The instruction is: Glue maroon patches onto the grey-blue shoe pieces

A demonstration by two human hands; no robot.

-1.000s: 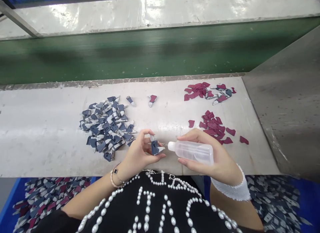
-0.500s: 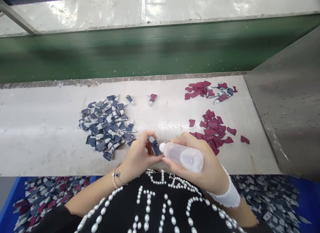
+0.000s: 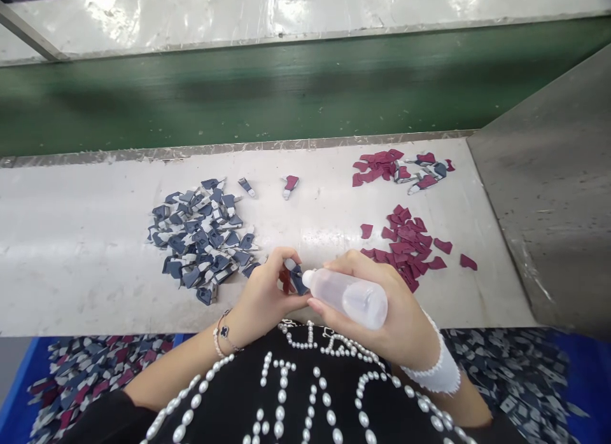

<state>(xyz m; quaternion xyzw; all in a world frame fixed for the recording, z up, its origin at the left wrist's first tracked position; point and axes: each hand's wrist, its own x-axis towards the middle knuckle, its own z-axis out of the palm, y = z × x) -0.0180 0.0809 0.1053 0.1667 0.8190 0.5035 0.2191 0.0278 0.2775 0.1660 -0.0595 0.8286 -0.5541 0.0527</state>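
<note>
In the head view, the left hand (image 3: 265, 294) pinches a blue-and-grey plastic part (image 3: 299, 284) between thumb and fingers, above the near edge of the counter (image 3: 86, 259), about midway along it. The right hand (image 3: 401, 313) has its fingers and thumb clamped around a clear squeeze bottle (image 3: 351, 298), tilted with its white cap (image 3: 308, 278) right at the part; whether the tip touches is too small to tell. A pile of blue-and-grey parts (image 3: 198, 234) lies left of the hands, its lower end towards the near edge; a heap of maroon inserts (image 3: 405, 243) lies towards the counter's right edge, and more maroon inserts (image 3: 379, 166) near the far right corner. Squeezing too hard could flood the part or wet the left fingertips, I judge; a slipping pinch could let the nozzle miss, or drop the part over the near edge.
</note>
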